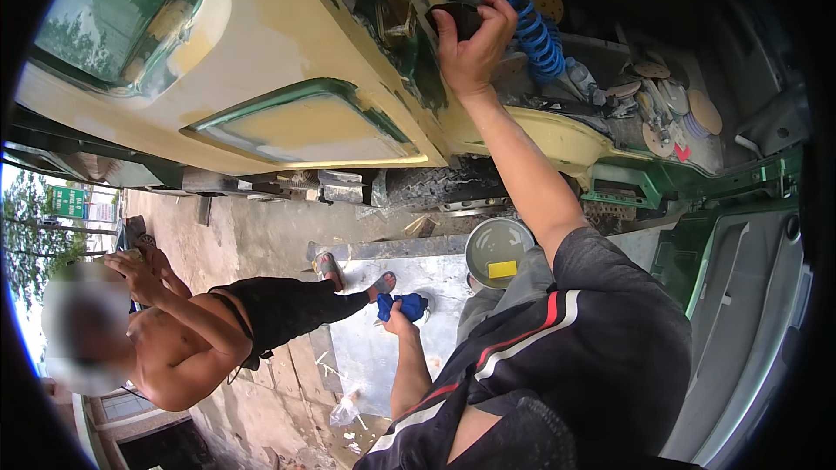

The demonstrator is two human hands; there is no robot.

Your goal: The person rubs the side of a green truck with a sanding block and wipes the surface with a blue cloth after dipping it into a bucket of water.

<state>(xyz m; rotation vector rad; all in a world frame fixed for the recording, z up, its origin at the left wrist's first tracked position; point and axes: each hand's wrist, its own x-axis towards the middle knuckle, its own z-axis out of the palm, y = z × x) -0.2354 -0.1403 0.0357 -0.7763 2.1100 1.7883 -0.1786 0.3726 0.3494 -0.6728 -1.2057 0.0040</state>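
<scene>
My right hand [475,43] is raised to the door pillar of a cream and green vehicle, its fingers and thumb closed on a dark piece of sandpaper [456,21]. The piece lies against the patchy painted edge of the pillar [427,61]. Lower down, my left hand [400,320] is wrapped round a bunched blue cloth [407,306]. Between my body and the vehicle stands a round grey-green basin [484,241] with a yellow rectangular piece [502,270] in it.
Inside the cab lie a coiled blue hose [540,39], a plastic bottle [579,75] and several round sanding discs [704,111]. A green door [731,296] stands to the right. On the left, another person [200,322] stands with raised hands. A grey sheet [366,365] covers the ground below.
</scene>
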